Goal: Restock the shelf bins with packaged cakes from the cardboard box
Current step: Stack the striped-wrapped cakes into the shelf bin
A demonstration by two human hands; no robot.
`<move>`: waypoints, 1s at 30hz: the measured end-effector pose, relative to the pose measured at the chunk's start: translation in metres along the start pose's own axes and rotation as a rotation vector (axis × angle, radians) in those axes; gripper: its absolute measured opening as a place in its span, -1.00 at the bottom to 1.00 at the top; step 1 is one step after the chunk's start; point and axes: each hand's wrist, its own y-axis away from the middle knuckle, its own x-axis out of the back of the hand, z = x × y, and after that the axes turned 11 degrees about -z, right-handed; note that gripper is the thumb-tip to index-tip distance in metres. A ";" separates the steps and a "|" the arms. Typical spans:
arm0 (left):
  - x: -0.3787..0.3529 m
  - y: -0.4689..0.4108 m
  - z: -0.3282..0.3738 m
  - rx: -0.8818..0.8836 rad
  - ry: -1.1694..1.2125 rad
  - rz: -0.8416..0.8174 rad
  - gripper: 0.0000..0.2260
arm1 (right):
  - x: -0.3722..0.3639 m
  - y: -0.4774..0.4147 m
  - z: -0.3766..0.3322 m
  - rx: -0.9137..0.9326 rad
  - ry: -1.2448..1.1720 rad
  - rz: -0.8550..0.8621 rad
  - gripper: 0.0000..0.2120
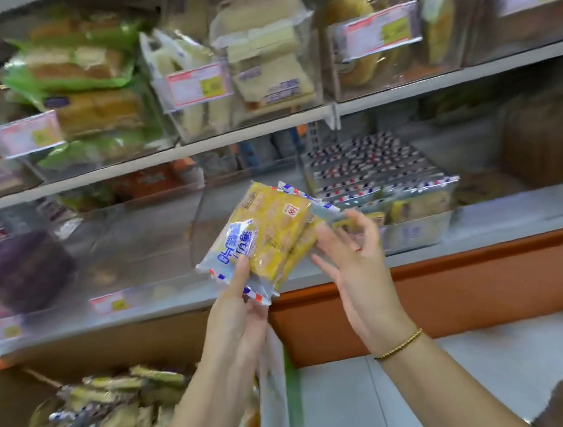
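Gripping seemingly 2 packaged cakes (270, 235) in the left hand (236, 315), with the right hand (359, 267) relaxed and spread just beside them, before the shelf bin (416, 231).

Bright, even, cool-white light fills the scene, and shadows are soft and faint: a mild shade lies under the left hand (238, 317) and inside the cardboard box (3, 405) below it. The packaged cakes (268, 235) between the left hand and the right hand (354, 265) are sharpest, their print nearly legible. Above and left of the hands, the shelf bins (97, 103) smear with motion blur, and the price labels (197, 83) are unreadable. Pale glare sheens the clear bin fronts. The shelf edges (432, 81) bow and tilt toward the frame's borders.
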 end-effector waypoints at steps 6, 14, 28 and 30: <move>-0.050 -0.010 -0.053 -0.031 0.010 -0.074 -0.85 | 0.030 -0.011 -0.031 -0.029 0.248 0.047 -0.52; -0.105 -0.024 -0.079 0.058 -0.381 -0.408 -0.89 | 0.099 -0.047 -0.134 -0.074 0.356 0.011 -0.79; -0.150 -0.108 -0.085 0.312 -1.105 -0.819 -0.83 | 0.185 -0.060 -0.184 -0.223 0.642 -0.333 -0.48; -0.154 -0.114 -0.091 0.218 -1.167 -0.790 -0.88 | 0.193 -0.064 -0.182 -0.190 0.642 -0.310 -0.51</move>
